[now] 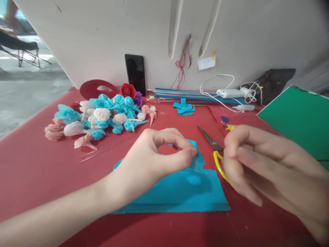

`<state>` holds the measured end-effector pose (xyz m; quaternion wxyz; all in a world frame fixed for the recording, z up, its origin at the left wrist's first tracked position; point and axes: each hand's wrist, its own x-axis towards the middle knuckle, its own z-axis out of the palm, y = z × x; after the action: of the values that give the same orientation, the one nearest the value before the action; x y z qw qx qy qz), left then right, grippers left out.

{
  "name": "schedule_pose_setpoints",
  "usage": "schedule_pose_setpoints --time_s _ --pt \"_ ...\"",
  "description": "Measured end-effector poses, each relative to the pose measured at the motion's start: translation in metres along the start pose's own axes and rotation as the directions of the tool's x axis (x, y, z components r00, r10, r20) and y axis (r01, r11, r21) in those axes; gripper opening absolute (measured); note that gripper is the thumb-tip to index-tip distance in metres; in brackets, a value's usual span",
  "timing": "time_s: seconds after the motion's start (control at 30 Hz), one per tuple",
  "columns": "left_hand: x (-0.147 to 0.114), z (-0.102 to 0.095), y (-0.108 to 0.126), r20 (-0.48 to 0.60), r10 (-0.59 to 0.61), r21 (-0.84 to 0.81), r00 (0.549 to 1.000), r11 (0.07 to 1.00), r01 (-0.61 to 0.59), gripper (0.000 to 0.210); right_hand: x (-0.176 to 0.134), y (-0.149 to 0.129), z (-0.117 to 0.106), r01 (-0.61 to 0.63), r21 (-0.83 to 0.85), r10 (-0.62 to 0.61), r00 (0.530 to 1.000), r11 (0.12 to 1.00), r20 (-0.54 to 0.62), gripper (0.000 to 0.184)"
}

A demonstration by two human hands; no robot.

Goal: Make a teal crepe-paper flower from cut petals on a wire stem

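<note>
My left hand (164,154) has its thumb and index fingertip pressed together above the blue crepe paper (187,192). A cut blue piece (199,163) shows right by those fingertips; whether they grip it or something thin is unclear. To the right, my right hand (257,161) also has thumb and index finger pinched, its other fingers loosely bent; anything between them is too small to see. Partly behind it lie scissors (211,139) with yellow handles, blades pointing away. A faint thin line crosses the paper's right side down onto the red tabletop (84,192).
Blue, white and pink paper flowers (102,115) are heaped at left, beside thin wires (102,151). Blue scraps (184,108) lie farther back. A phone (135,73) leans against the wall. A white cable (231,92) and a green board (295,120) stand at right.
</note>
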<state>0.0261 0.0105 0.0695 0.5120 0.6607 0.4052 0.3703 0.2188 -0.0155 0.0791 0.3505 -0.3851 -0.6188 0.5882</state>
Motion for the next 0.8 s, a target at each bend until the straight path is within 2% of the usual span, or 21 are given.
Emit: schedule_pose_setpoints --time_s 0.07,0.1,0.2,0.27,0.33,0.4,0.47,0.57,0.63,0.7,0.8 --pt "0.0 -0.0001 0.0002 -0.003 -0.001 0.009 1.0 1.0 0.001 0.019 -0.001 0.0019 0.0024 -0.014 -0.192 -0.004 0.995 0.981 -0.096 0.011" --pt "0.0002 -0.0002 0.0003 -0.003 0.001 0.011 1.0 1.0 -0.001 0.019 -0.0018 0.0024 0.0038 -0.001 -0.315 -0.047 0.989 0.949 -0.143 0.009" --pt "0.0004 -0.0003 0.0005 -0.004 0.006 0.012 1.0 1.0 -0.006 0.018 -0.0041 0.0032 0.0072 0.075 -0.624 -0.229 0.959 0.777 -0.17 0.011" --pt "0.0 -0.0002 0.0008 -0.003 0.009 0.012 1.0 1.0 -0.009 0.018 -0.0047 0.0031 0.009 0.119 -0.725 -0.315 0.939 0.679 -0.141 0.014" --pt "-0.0006 -0.0001 0.0012 0.001 0.007 0.013 1.0 1.0 -0.007 0.018 -0.0047 0.002 0.0101 0.166 -0.749 -0.387 0.913 0.642 -0.13 0.009" --pt "-0.0009 -0.0001 0.0015 0.004 -0.001 0.005 1.0 1.0 0.001 0.017 -0.0047 0.0004 0.0103 0.206 -0.707 -0.435 0.887 0.676 -0.158 0.01" --pt "-0.0008 -0.0002 0.0016 0.001 -0.007 -0.008 1.0 1.0 0.007 0.017 -0.005 -0.0007 0.0095 0.23 -0.573 -0.401 0.895 0.787 -0.193 0.009" --pt "-0.0003 -0.0006 0.0014 -0.001 0.003 -0.01 1.0 1.0 -0.003 0.017 -0.0049 0.0007 0.0076 0.167 -0.242 -0.209 0.965 0.956 -0.157 0.012" --pt "-0.0001 -0.0007 0.0013 -0.001 0.007 -0.007 1.0 1.0 -0.007 0.018 -0.0038 0.0036 0.0067 0.09 -0.086 -0.101 0.986 0.992 -0.133 0.012" --pt "-0.0001 -0.0004 0.0014 -0.004 0.001 -0.007 1.0 1.0 -0.001 0.019 -0.0018 0.0063 0.0061 0.035 -0.063 -0.043 0.99 0.997 -0.135 0.009" --pt "0.0001 0.0003 0.0013 -0.001 0.002 -0.012 1.0 1.0 -0.002 0.019 0.0013 0.0066 0.0053 -0.019 -0.258 -0.036 0.978 0.966 -0.205 0.01"
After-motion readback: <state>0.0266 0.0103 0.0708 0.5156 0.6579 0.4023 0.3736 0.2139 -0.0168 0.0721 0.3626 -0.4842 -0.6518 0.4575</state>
